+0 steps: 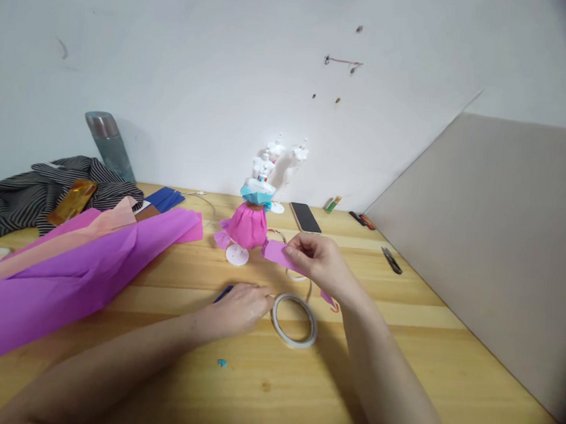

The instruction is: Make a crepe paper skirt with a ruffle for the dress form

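Two bare hands work over a wooden surface (399,352). At the far left, a striped cloth (14,194) is cut off by the edge. A gold thing (72,200) lies on it, but I cannot tell what it is. A grey bottle (109,143) stands behind, and the cloth hides its foot. Big purple paper (62,279) runs off the left edge and covers part of some blue paper (165,197).

The left hand (239,310) lies palm down near the middle. It covers most of a blue thing (222,293), so only a corner peeks out. Its grip is bent down, but I cannot tell if it pinches the blue thing or just rests on it. Its fingertips are just beside a tape ring (294,321), which lies flat. A tiny blue bit (222,363) lies nearer the person.

Behind the hands stands a doll (253,216) in a pink skirt. Its white top is hard to make out against the wall. The right hand (318,260) is just right of the doll, past the ring. Its grip is closed tight on a pink strip (280,253). One end of the strip sticks out toward the doll and the other end is hidden in the fingers.

Further right lie a phone (305,217) and small snips (391,260). The snips are near a grey board (495,255), which is cut off at the right.
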### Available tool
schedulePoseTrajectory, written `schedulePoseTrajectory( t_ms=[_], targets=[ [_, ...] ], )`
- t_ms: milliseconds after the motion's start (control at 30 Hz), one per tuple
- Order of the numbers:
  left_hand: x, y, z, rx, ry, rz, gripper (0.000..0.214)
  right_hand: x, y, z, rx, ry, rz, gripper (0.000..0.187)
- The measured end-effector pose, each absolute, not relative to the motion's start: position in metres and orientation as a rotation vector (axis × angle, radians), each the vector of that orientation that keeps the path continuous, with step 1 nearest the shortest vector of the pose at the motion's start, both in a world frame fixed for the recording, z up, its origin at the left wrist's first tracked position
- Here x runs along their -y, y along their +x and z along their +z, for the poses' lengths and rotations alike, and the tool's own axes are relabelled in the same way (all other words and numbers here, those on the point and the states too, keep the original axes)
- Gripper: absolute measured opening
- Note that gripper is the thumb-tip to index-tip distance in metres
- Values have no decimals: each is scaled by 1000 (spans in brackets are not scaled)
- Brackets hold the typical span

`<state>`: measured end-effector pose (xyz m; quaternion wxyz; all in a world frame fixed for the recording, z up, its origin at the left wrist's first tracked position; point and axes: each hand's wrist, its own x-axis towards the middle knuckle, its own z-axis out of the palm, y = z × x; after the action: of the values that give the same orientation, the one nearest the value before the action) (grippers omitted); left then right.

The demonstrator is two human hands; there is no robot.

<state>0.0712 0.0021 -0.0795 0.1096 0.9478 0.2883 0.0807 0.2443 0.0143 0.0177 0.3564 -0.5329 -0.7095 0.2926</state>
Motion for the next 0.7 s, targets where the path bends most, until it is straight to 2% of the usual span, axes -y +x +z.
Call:
schedulePoseTrajectory(
  t_ms=[700],
  targets=[
    [-5,66,-66,-820,2467,384,16,-16,249,18,1825,-1410,750,21]
  ],
)
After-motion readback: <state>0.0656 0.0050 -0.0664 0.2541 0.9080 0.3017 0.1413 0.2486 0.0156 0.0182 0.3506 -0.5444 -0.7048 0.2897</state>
